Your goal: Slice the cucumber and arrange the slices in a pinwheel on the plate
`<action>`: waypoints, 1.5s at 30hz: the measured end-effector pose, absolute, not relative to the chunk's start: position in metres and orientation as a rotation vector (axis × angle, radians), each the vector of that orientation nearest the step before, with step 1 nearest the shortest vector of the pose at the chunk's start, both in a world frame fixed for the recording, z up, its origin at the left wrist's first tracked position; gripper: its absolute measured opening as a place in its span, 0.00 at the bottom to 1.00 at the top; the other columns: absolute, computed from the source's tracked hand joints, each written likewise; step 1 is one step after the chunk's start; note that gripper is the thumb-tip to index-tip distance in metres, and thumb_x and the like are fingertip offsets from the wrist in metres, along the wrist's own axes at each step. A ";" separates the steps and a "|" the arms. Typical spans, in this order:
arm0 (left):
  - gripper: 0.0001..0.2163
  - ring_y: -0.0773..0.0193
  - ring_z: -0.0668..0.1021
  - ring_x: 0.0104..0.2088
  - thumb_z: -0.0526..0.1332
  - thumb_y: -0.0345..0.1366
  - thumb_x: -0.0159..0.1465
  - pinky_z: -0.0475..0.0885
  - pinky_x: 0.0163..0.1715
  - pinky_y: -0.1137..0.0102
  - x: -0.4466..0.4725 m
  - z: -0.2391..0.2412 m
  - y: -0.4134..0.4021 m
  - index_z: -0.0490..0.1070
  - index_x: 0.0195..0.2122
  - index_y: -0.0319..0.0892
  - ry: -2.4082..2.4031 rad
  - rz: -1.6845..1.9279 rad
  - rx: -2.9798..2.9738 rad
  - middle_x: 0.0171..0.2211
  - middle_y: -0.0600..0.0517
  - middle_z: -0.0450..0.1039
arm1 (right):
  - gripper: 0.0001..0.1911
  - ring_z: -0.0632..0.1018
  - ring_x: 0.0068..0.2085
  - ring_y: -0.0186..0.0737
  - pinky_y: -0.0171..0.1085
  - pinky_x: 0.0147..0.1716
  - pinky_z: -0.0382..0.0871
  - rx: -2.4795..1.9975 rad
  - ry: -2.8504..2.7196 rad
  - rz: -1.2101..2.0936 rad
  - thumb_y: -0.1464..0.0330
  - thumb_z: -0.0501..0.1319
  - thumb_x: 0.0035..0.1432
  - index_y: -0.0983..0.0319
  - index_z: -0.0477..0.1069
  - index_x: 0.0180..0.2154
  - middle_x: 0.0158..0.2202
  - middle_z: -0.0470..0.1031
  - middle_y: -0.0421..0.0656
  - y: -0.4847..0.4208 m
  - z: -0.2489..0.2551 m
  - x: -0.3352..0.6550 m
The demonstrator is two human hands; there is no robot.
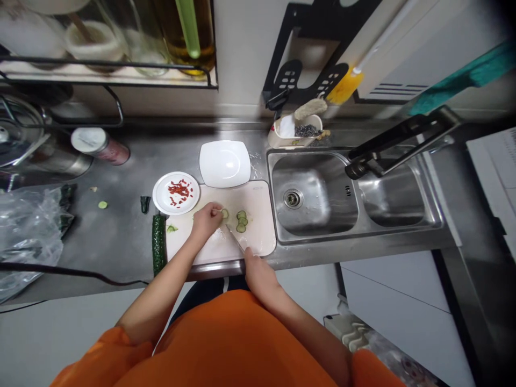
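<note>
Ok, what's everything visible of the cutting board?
The cutting board is pale pinkish-white, plastic-looking, with rounded right corners, lying flat on the steel counter left of the sink. Glossy patches look wet. Cucumber slices lie on it; a round plate overlaps its back-left corner. Whether the knife touches it isn't clear.

A pale grey wall (242, 64) rises in front of me, behind a long steel counter (121, 215). Above the counter's left part I see a shelf (121, 75) with a black rail. To my right, a steel sink (312, 237) with two basins is set in, a dark tap (382, 138) over it. White light glints off the metal. Below lie smooth white panels (387, 290) (cabinet or floor, I can't tell).
</note>
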State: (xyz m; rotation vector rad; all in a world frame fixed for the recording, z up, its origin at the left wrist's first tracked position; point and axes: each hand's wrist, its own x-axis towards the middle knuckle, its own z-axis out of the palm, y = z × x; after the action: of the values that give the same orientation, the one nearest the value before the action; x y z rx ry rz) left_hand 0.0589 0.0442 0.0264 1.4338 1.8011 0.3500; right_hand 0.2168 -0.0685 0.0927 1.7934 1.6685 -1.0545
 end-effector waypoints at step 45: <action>0.12 0.61 0.75 0.37 0.58 0.30 0.56 0.69 0.41 0.69 0.044 -0.006 0.005 0.74 0.41 0.41 1.786 0.485 1.728 0.33 0.49 0.75 | 0.21 0.77 0.44 0.44 0.35 0.38 0.67 1.719 1.708 -1.057 0.82 0.43 0.58 0.65 0.56 0.52 0.38 0.75 0.52 -0.034 0.093 0.184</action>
State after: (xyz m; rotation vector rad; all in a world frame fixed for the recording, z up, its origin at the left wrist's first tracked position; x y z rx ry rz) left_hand 0.0442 0.0052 -0.0057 1.7278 1.7860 0.4848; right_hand 0.1839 -0.0340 0.0927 1.7186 1.7085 -1.0569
